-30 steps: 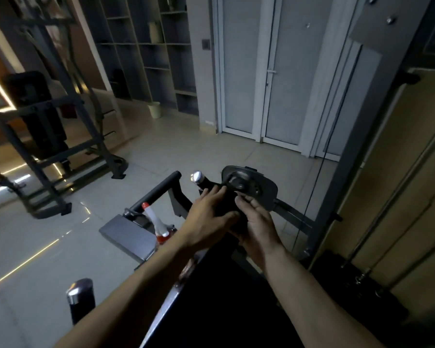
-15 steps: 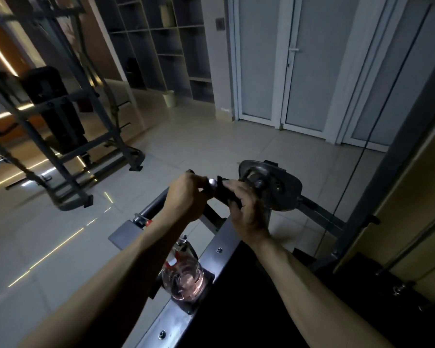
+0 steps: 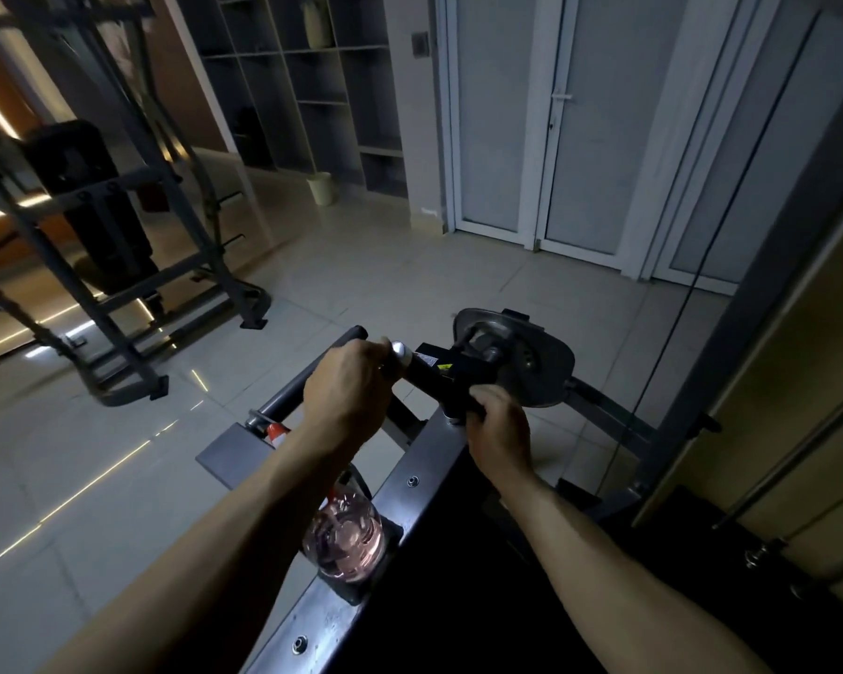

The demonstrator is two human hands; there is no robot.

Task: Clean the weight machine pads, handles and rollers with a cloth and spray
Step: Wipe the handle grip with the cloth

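Two pale doors (image 3: 556,138) and an open shelving unit (image 3: 312,80) are seen beyond the tiled floor, with a second gym frame (image 3: 118,265) at left. A spray bottle (image 3: 346,537) of pinkish liquid is lodged against the weight machine's steel rail (image 3: 424,459), partly hidden by the left forearm. The left hand (image 3: 349,396) is clenched round the chrome-capped end of a black handle (image 3: 422,369). The right hand (image 3: 500,430) is wrapped around the dark bracket (image 3: 458,377) at its base, just beside a metal cam plate (image 3: 526,367). Possibly a cloth is bunched under the fingers, but the dim light leaves that unclear.
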